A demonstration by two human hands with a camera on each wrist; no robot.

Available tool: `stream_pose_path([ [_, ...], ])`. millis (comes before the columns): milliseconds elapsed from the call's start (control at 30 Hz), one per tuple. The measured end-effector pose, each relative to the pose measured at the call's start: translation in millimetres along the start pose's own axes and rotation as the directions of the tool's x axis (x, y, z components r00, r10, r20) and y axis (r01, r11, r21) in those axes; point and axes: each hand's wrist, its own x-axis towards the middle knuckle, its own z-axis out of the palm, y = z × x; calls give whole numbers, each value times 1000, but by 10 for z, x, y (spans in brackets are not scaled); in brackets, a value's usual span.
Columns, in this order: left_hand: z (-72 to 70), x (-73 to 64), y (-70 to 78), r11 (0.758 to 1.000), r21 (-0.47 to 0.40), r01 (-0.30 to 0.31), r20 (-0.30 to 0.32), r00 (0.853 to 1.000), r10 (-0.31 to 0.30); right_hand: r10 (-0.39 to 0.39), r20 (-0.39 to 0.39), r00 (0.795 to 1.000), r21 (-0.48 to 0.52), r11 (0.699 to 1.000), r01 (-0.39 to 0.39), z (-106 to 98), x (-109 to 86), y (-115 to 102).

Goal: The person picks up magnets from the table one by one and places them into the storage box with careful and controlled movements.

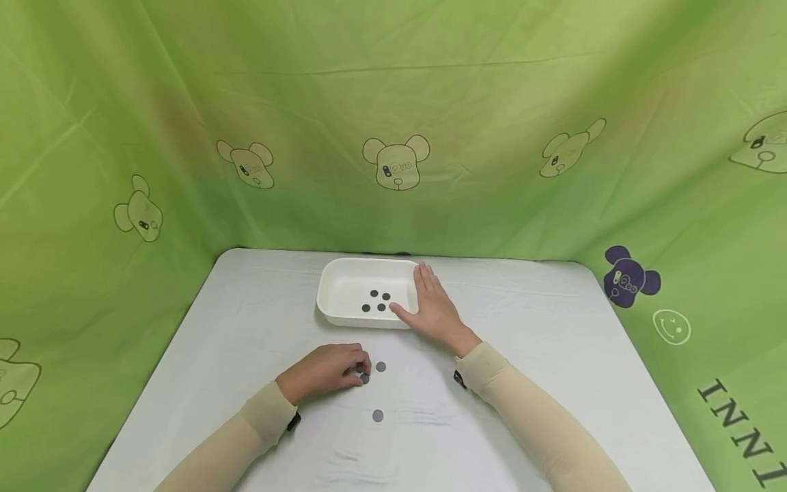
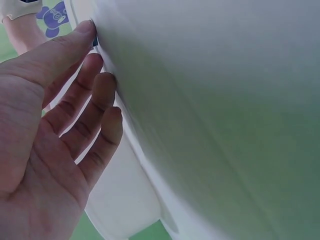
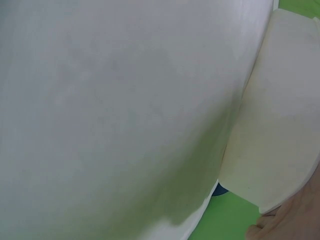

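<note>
Near the middle of the table, my left hand [image 1: 328, 369] pinches a small dark grey disc [image 1: 365, 378] between thumb and fingers. In the left wrist view only a dark sliver of that disc [image 2: 95, 43] shows by the thumb tip; the other fingers are bent. Two similar discs lie to its right: one close by [image 1: 381, 367], another nearer the front [image 1: 378, 415]. My right hand [image 1: 438, 311] rests on the right end of a white rectangular basin [image 1: 344, 319], fingers straight and thumb over the front rim. Inside the basin lie several dark discs [image 1: 374, 293].
A white cloth covers the table [image 1: 246, 307]. Green curtains [image 1: 393, 219] with bear-head prints enclose its back and sides. The basin stands close to the table's back edge. A dark wrist strap piece [image 1: 294, 421] shows under the left cuff.
</note>
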Motion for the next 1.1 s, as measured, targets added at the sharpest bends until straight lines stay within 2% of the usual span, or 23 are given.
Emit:
stream_pose_path([
  [433, -19, -18, 56, 999, -7, -39, -9, 999, 39, -3, -7, 1000, 11, 1000, 3, -1, 4, 4],
  [800, -4, -14, 81, 1000, -28, 13, 43, 999, -12, 2, -6, 1000, 19, 1000, -2, -5, 6, -5],
  [1100, -7, -32, 84, 1000, -29, -2, 34, 999, 3, -5, -12, 1000, 12, 1000, 5, 8, 22, 10],
])
